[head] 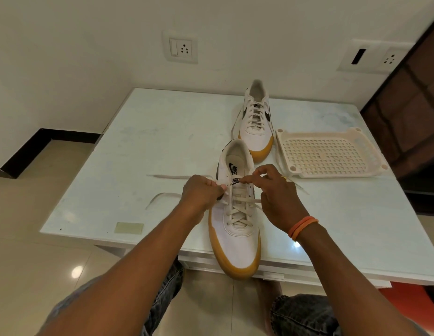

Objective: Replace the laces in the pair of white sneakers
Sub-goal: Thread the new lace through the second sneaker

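Observation:
A white sneaker with a gum sole [237,241] lies on the white table [138,166], its toe past the front edge toward me. A cream lace [240,207] crosses its lower eyelets. My left hand [199,192] grips the shoe's left collar by the top eyelet. My right hand [276,190] pinches the lace tip at the tongue, close to that eyelet. A loose lace end [160,196] trails left on the table. The second sneaker [256,122] stands farther back, laced.
A cream perforated plastic tray [332,154] lies to the right of the shoes. Another flat lace strip [170,176] lies left of the near shoe. A small pale label [128,228] is on the table's front left. Wall sockets sit behind.

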`<state>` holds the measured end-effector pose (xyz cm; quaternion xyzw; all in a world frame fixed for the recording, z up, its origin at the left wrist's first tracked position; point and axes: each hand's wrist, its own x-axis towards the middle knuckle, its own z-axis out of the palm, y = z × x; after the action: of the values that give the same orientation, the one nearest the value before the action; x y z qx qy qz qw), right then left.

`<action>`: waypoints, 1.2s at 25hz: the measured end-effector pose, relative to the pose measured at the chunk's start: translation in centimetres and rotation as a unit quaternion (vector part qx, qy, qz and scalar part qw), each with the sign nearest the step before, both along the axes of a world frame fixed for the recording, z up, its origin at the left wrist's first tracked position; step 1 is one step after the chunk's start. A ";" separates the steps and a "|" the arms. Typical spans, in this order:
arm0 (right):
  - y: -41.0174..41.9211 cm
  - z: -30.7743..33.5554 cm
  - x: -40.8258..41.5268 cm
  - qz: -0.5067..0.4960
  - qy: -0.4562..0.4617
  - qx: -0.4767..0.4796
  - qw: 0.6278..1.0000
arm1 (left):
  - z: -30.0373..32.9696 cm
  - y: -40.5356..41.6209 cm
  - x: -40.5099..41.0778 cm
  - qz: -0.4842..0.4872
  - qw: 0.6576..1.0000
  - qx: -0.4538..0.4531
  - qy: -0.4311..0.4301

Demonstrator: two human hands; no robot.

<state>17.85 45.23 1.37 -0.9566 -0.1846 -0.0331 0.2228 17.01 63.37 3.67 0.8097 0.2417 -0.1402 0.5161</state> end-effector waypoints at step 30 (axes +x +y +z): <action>1.7 0.2 -1.6 -0.009 -0.006 0.070 0.997 | 0.4 1.8 -1.0 -0.254 0.951 0.174 -0.033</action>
<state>16.25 46.98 1.55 -0.9401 -0.1746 -0.0533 0.2880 15.98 65.15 4.09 0.9258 0.0320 -0.1957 0.3217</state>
